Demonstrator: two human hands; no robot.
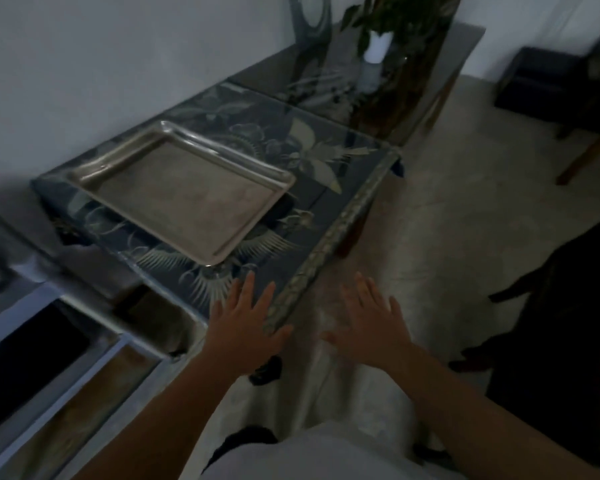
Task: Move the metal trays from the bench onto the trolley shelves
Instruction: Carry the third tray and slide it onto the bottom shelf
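Dim room, patterned glass-topped worktop (329, 188) along a white wall.
One empty metal tray (184, 194) lies flat on it; left hand (245, 327) and right hand (369, 322) hover near its front edge, fingers spread, holding nothing.

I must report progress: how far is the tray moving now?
Done: cannot tell; the trolley shelves are too blurred. In hand: nothing; left hand and right hand are open, reaching forward. Left: one metal tray lies on the bench.
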